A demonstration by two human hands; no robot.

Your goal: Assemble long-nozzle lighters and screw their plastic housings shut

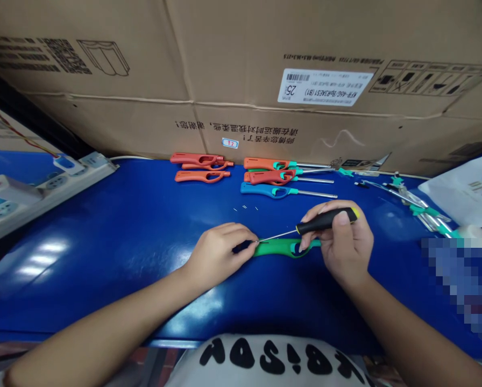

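A green lighter body [279, 248] lies on the blue table [123, 231] between my hands. My left hand [219, 252] is closed in a pinch at its left end, where the screwdriver's tip meets it. My right hand [341, 242] grips a black-handled screwdriver [325, 219], its thin shaft slanting down and left to the lighter's end. The same hand's lower fingers rest on the lighter's right part.
Orange lighter shells [200, 166] and assembled orange and blue lighters [283, 180] with metal tubes lie at the back. Loose metal tubes with teal parts [414, 207] lie right. A power strip [43, 185] sits left. Cardboard boxes [241, 75] wall the far edge. Tiny screws [245, 207] lie mid-table.
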